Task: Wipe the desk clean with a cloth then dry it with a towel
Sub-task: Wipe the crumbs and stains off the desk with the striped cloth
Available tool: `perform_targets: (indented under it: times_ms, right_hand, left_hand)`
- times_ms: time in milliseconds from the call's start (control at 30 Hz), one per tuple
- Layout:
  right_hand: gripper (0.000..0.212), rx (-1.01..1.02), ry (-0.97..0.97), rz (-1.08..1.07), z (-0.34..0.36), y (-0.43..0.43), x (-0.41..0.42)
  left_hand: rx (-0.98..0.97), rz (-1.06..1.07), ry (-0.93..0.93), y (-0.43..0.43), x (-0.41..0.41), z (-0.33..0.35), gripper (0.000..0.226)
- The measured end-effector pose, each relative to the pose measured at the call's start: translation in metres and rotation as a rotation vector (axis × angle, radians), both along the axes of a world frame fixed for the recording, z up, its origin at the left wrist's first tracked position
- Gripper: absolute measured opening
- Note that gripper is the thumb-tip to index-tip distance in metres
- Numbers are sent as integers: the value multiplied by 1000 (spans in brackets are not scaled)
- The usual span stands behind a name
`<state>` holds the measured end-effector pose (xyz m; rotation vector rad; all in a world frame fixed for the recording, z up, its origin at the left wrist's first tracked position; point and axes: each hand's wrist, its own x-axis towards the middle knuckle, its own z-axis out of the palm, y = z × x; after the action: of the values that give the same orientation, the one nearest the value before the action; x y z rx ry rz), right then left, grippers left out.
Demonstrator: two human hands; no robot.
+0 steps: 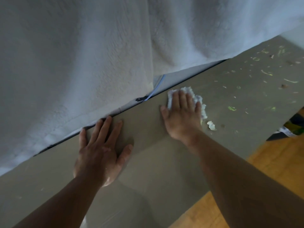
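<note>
Above wood floor [271, 162], grey desk [156, 162], green scraps [232, 108]

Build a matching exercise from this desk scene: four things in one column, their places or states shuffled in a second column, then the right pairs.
Things
1. left hand
2. crumpled white cloth
3. green and pale scraps
4. white textured fabric

Places or states
A. scattered over the far right of the grey desk
B. hanging behind the desk's far edge
C. flat on bare desk, holding nothing
D. pressed under the right hand

Pairs: 1-C, 2-D, 3-A, 4-B
</note>
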<state>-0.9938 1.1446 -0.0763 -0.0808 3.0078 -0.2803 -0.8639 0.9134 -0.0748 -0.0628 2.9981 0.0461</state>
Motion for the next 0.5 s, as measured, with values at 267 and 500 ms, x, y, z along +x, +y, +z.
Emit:
perform_targets:
  times_ms: [267,500]
  right_hand:
    - [74,2,5,372,-2,22,119]
    - [82,56,38,76,-7,82,60]
  left_hand:
    - [-4,-5,17,-1,0,-3,87]
    - [-12,-2,8,-1,-2,-3,87]
